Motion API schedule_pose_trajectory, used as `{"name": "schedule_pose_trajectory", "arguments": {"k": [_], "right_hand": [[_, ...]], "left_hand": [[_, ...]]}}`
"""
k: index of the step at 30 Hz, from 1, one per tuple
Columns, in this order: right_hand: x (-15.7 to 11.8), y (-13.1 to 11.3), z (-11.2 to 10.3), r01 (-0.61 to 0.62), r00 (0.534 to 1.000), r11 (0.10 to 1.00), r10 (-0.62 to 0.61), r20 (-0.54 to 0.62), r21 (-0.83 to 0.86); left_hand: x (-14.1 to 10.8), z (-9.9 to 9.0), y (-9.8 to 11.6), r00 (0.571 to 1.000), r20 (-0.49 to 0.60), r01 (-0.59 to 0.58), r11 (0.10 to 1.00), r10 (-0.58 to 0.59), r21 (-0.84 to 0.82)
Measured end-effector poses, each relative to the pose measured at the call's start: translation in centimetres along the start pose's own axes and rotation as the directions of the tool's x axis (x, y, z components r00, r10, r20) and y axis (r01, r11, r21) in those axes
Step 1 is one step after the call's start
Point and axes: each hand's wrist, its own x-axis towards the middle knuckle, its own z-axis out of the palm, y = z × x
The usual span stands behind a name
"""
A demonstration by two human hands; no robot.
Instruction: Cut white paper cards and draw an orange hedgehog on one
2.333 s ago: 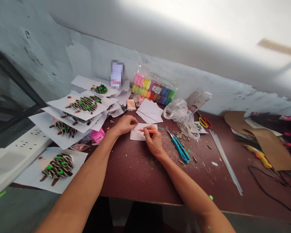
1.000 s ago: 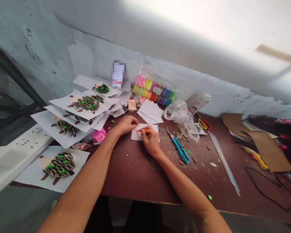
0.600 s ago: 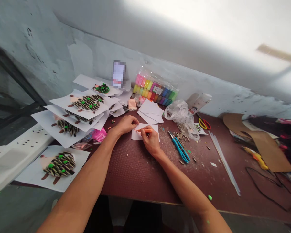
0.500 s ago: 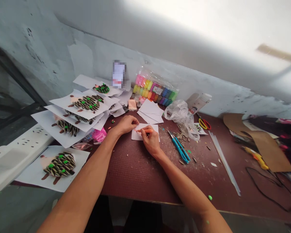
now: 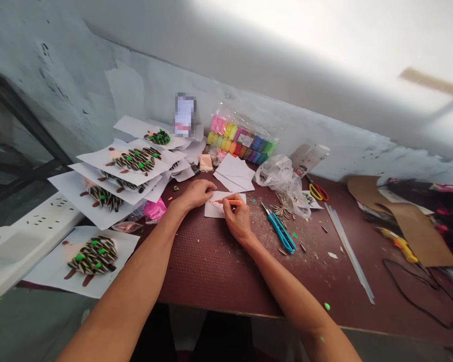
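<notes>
Pinching orange pen [image 5: 235, 202] between right fingers [image 5: 227, 206] | paper [image 5: 213, 211] beneath | left fingers [image 5: 208, 186] bent at paper's edge (hold unclear)

You can read no words, numbers or brands. With the middle of your view as clock centre, you have a white label [image 5: 244, 140] at one o'clock on the clear pack [image 5: 232, 132], its print too small; a phone [image 5: 184, 110] at eleven, pixelated; and a bottle [image 5: 312, 158] between two and three, its markings blurred.

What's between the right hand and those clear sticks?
In the head view, a blue-handled tool and seeds lie between the right hand and clear sticks.
</notes>
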Motion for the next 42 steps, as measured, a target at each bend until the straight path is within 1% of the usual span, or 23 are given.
{"name": "schedule_pose_trajectory", "arguments": {"k": [7,10,14,18,23,27,34,40,42], "right_hand": [[0.1,0.2,-0.4,-0.008,0.999,1.000,0.009,-0.033,0.024],[0.1,0.2,-0.5,-0.022,0.999,0.999,0.023,-0.044,0.031],[0.0,0.1,-0.4,-0.013,1.000,0.998,0.014,-0.022,0.063],[-0.1,0.1,-0.4,-0.018,1.000,0.995,0.020,-0.015,0.097],[-0.3,0.0,-0.5,0.007,1.000,0.999,-0.008,0.007,0.038],[-0.3,0.1,-0.4,0.018,1.000,1.000,-0.018,0.016,0.019],[-0.1,0.5,-0.2,0.017,0.999,1.000,-0.016,0.033,-0.017],[0.0,0.5,-0.3,0.035,0.998,0.999,-0.033,0.055,-0.038],[0.0,0.5,-0.3,0.043,0.997,0.999,-0.041,0.060,-0.030]], "left_hand": [[0.2,0.1,0.3,1.000,0.008,0.011,0.993,-0.012,0.115],[0.1,0.3,0.2,1.000,-0.009,0.015,0.988,-0.014,0.157],[0.1,0.5,0.1,0.999,-0.042,0.020,0.984,-0.013,0.177],[0.0,0.4,0.3,0.999,-0.052,0.017,0.985,-0.008,0.171],[0.0,-0.1,0.8,0.999,-0.036,0.037,0.992,-0.032,0.123],[-0.1,-0.2,0.9,0.998,-0.046,0.038,0.994,-0.033,0.101],[0.1,0.3,0.4,0.998,-0.053,0.024,0.996,-0.019,0.090],[0.3,0.5,-0.1,0.996,-0.086,0.012,0.997,-0.005,0.082],[0.3,0.5,-0.2,0.997,-0.071,0.013,0.997,-0.008,0.075]]}}
